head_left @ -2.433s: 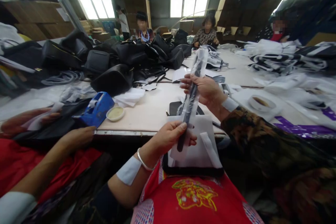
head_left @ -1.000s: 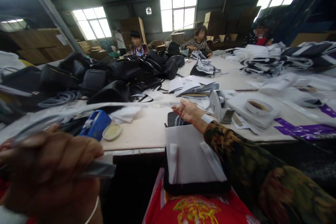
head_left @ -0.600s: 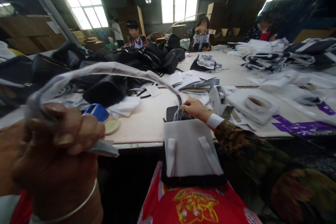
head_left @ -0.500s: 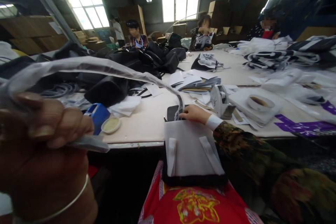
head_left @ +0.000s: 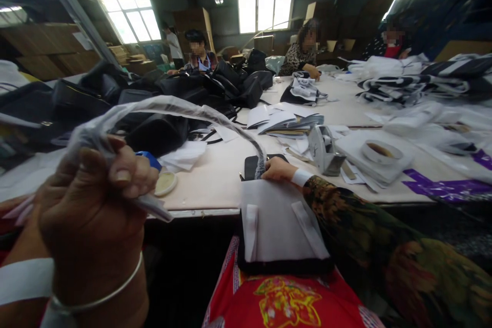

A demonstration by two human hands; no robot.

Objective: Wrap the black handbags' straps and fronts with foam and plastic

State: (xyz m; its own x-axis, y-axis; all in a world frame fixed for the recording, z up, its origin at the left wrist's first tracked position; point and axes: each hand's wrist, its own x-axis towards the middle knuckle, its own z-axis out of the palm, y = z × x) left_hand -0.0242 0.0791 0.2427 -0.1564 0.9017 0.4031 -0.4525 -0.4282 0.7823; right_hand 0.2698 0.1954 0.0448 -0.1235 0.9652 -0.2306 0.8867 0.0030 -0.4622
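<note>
Head camera, looking forward-down over worktable [head_left: 215,174], hands close below.

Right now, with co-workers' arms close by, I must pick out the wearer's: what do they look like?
The left hand is bare, a thin silver bangle at its wrist. The right hand has a white cuff, then a dark sleeve patterned green and orange.

No legible text, label, brand, number or sign on anything in view.
</note>
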